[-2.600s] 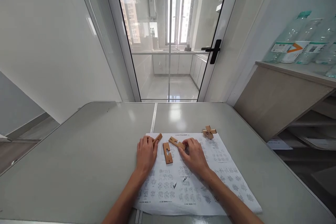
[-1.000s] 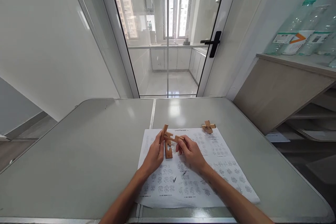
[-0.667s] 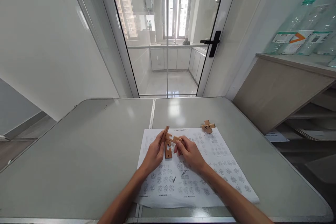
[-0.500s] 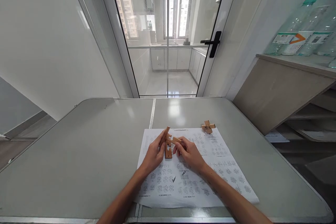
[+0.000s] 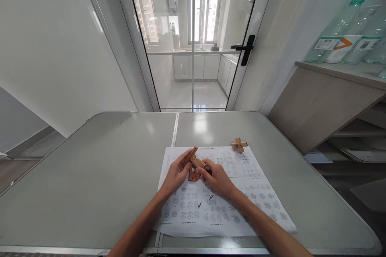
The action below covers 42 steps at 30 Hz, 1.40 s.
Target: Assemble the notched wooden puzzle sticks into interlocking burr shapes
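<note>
My left hand pinches a flat notched wooden piece, tilted up to the right. My right hand pinches a second wooden piece, whose end crosses the first piece just above the sheet. A third notched wooden piece lies flat on the printed paper sheet under my hands, partly hidden by them. An assembled wooden cross rests at the sheet's far right corner.
The sheet lies on a grey folding table with a centre seam. Behind it is a glass door with a black handle. A wooden shelf unit carrying plastic bottles stands to the right.
Both hands lifted a wooden piece each off the sheet and brought them together; since a second ago the two pieces have crossed more closely and lowered slightly over the third piece.
</note>
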Each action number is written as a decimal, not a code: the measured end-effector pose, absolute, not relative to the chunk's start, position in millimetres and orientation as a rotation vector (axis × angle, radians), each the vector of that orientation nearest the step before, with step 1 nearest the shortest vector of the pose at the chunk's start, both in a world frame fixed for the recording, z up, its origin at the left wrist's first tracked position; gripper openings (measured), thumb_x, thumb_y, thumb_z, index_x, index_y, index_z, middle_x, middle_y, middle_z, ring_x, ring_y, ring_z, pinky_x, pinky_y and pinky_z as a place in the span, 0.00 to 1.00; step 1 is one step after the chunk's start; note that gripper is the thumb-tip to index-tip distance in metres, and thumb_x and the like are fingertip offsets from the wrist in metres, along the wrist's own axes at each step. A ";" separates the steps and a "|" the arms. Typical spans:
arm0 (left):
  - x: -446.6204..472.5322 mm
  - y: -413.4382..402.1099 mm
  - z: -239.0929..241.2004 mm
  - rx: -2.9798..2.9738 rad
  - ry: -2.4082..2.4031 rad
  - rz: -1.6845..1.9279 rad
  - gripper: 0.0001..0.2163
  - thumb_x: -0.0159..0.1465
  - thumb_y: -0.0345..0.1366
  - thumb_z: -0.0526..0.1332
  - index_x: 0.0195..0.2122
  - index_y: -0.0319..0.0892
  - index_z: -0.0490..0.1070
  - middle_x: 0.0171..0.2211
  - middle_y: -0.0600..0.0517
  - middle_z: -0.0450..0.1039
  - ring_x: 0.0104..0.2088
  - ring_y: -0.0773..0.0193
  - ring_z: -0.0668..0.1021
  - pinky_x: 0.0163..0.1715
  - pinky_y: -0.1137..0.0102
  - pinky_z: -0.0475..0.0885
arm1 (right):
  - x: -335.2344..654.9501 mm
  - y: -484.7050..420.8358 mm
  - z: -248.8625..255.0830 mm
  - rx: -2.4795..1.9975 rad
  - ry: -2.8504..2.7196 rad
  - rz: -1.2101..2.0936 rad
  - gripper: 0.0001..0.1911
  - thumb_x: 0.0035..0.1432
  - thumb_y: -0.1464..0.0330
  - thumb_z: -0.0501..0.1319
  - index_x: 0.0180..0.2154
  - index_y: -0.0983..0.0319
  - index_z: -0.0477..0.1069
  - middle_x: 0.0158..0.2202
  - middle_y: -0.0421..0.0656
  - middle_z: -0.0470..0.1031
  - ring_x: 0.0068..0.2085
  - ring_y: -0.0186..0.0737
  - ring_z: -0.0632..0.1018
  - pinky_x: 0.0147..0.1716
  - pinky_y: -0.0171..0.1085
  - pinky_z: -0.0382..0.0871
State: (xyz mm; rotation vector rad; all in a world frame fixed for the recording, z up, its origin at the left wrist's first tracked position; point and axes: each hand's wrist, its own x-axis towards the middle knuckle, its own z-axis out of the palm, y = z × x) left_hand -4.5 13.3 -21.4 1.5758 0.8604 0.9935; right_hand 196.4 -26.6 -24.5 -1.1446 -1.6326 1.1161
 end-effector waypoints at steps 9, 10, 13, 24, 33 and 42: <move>-2.6 10.5 -26.5 1.561 0.797 1.013 0.23 0.71 0.40 0.63 0.66 0.51 0.68 0.76 0.46 0.52 0.71 0.47 0.66 0.70 0.51 0.63 | 194.8 -28.5 -23.0 -1.141 -1.608 1.142 0.13 0.71 0.56 0.59 0.37 0.57 0.68 0.28 0.39 0.80 0.27 0.39 0.75 0.30 0.37 0.67; -2.7 9.9 -26.8 1.577 0.796 1.014 0.22 0.71 0.40 0.63 0.67 0.51 0.68 0.76 0.46 0.52 0.71 0.47 0.66 0.70 0.51 0.64 | 194.6 -28.4 -22.4 -1.141 -1.610 1.142 0.13 0.71 0.56 0.59 0.37 0.58 0.68 0.28 0.39 0.80 0.27 0.39 0.75 0.30 0.37 0.67; -2.6 8.5 -24.8 1.609 0.803 1.014 0.23 0.71 0.39 0.62 0.67 0.52 0.68 0.76 0.46 0.50 0.70 0.46 0.67 0.69 0.50 0.65 | 194.3 -28.5 -20.3 -1.139 -1.610 1.150 0.14 0.71 0.56 0.59 0.37 0.58 0.68 0.29 0.40 0.81 0.28 0.40 0.77 0.31 0.37 0.68; 2.0 4.8 -7.0 1.458 0.847 1.007 0.24 0.68 0.43 0.66 0.64 0.48 0.68 0.70 0.42 0.63 0.61 0.50 0.78 0.64 0.55 0.71 | 194.5 -27.1 -19.1 -1.108 -1.570 1.133 0.18 0.71 0.51 0.57 0.38 0.58 0.71 0.28 0.41 0.80 0.28 0.41 0.77 0.32 0.38 0.69; 4.1 4.7 -1.5 1.351 0.912 1.013 0.26 0.69 0.53 0.64 0.61 0.43 0.65 0.47 0.44 0.82 0.47 0.55 0.84 0.53 0.59 0.76 | 197.9 -24.1 -15.4 -1.002 -1.362 1.307 0.21 0.68 0.47 0.60 0.38 0.59 0.70 0.29 0.41 0.79 0.28 0.38 0.74 0.33 0.38 0.69; -0.5 5.3 4.4 1.376 0.933 0.901 0.21 0.68 0.54 0.64 0.44 0.38 0.77 0.30 0.49 0.81 0.33 0.59 0.83 0.40 0.65 0.78 | 198.3 -25.6 -13.6 -1.022 -1.385 1.324 0.25 0.67 0.44 0.59 0.43 0.59 0.73 0.31 0.43 0.79 0.28 0.39 0.73 0.33 0.39 0.70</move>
